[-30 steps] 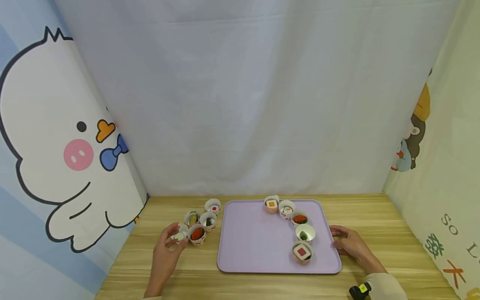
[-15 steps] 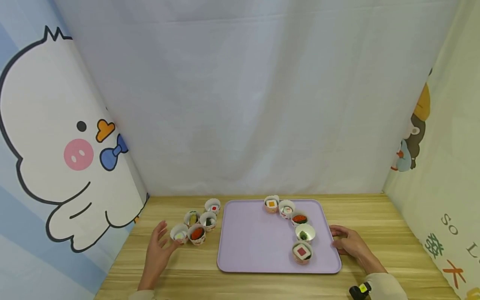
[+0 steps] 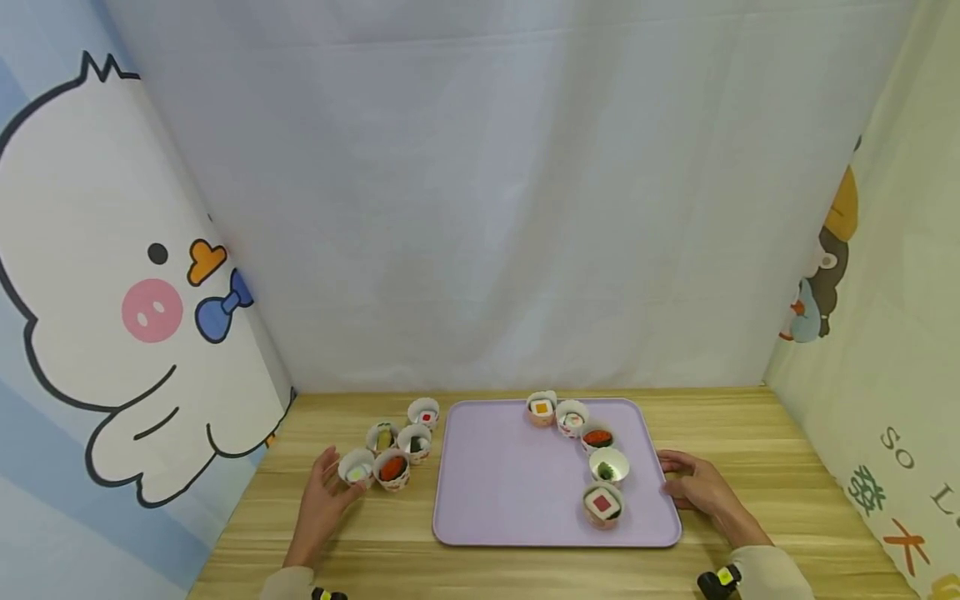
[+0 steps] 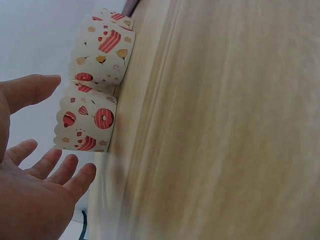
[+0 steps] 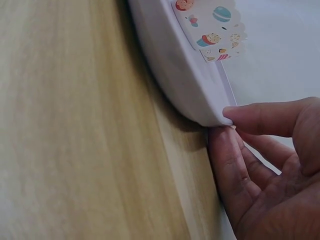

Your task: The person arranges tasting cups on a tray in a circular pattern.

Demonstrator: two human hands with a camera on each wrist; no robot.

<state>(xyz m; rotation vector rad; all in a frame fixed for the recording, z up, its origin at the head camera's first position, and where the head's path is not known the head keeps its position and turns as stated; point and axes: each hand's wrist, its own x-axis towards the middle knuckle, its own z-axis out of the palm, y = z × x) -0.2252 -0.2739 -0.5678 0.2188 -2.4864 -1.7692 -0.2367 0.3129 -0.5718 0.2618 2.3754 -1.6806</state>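
Note:
My left hand is beside a white paper baking cup at the near left of a cluster on the table. In the left wrist view its thumb and fingers are spread apart, with a gap to the printed cup wall. A cup with an orange-red topped sushi piece stands right next to that cup. At the tray's right edge, my right hand pinches the rim of the lilac tray, thumb above and fingers below.
Behind the near-left cups stand cups with a yellow-topped piece, a dark green piece and a red-centred piece. Several filled cups curve along the tray's right part, from an orange-centred one to a red-centred one.
My left hand drew back left from the near-left cup, its fingers spreading, then came slightly closer again. The cup stays beside the others. My right hand keeps its hold on the tray.

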